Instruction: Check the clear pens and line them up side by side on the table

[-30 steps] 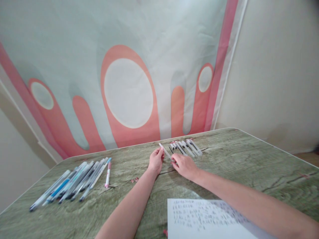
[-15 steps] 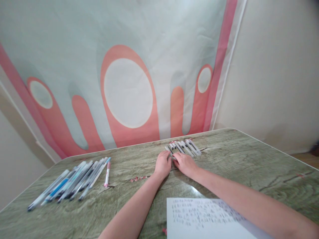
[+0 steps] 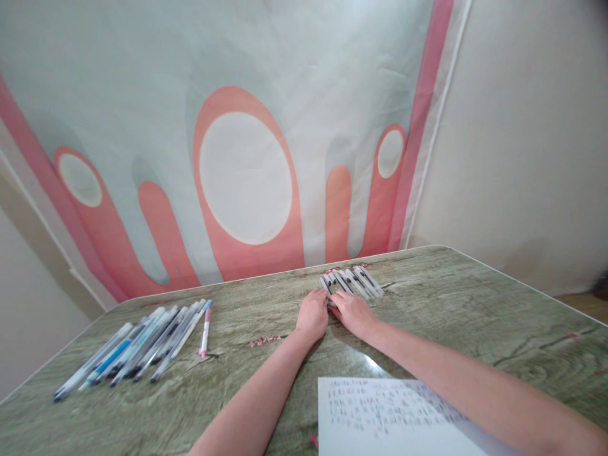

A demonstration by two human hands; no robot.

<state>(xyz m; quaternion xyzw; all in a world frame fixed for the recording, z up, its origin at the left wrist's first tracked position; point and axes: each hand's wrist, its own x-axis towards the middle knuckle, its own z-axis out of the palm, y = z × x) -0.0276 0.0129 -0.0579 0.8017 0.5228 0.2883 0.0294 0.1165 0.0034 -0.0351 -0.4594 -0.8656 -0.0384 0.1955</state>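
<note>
On the far part of the table lies a row of slim clear and black pens (image 3: 363,283), side by side. At the row's left end is a pale pen (image 3: 324,283), its near end hidden under my fingers. My left hand (image 3: 313,313) is closed at the left side of that near end. From the right, my right hand (image 3: 350,310) has its fingers bent around the same end, almost touching the left hand. The fingertips of both hands are partly hidden.
At the left of the wood-patterned table (image 3: 256,392) lies a group of several pens (image 3: 137,348), with a pink and white pen (image 3: 205,332) beside it. A handwritten sheet of paper (image 3: 370,418) lies in front, partly under my right forearm. A printed cloth (image 3: 247,177) hangs behind.
The pale pen, held tilted between both hands a second ago, has come down to the row's left end. My left hand has moved right and nearer, up against my right hand.
</note>
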